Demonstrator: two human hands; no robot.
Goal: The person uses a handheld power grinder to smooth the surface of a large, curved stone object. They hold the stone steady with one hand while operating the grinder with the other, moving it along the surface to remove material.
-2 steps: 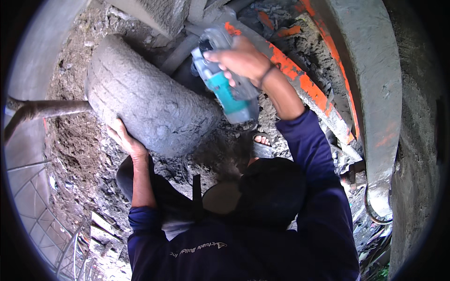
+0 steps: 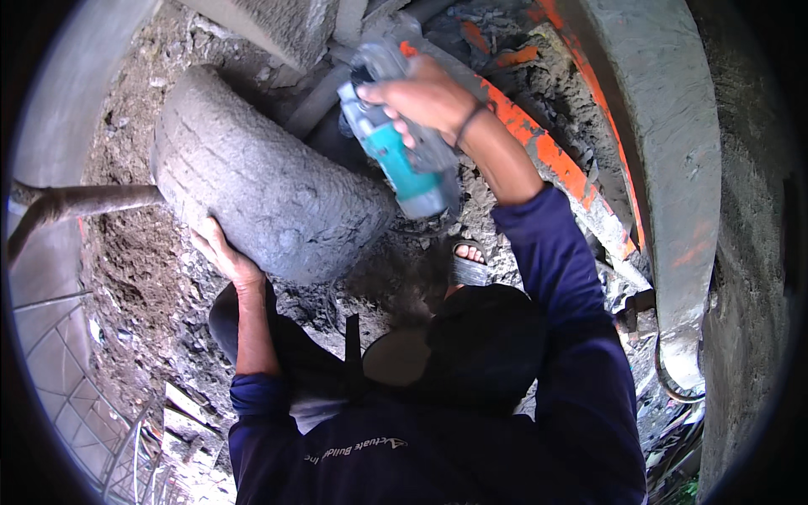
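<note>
A big grey, mud-caked tyre [image 2: 261, 189] fills the upper left, lying at a slant. My left hand [image 2: 220, 252] is pressed flat against its lower edge, fingers spread. My right hand [image 2: 425, 97] grips a teal and grey power tool [image 2: 396, 156] held above the gap beside the tyre; the tool's working end is hidden behind the hand and tyre. My dark blue sleeves and dark trousers fill the lower middle, and my sandalled foot [image 2: 467, 265] rests on the muddy ground below the tool.
A mud-covered orange frame bar [image 2: 555, 160] runs diagonally at right, beside a broad grey curved panel [image 2: 665, 143]. A rusty pipe [image 2: 84, 202] sticks out at left. Wire mesh [image 2: 76, 404] lies at lower left over dirt and rubble.
</note>
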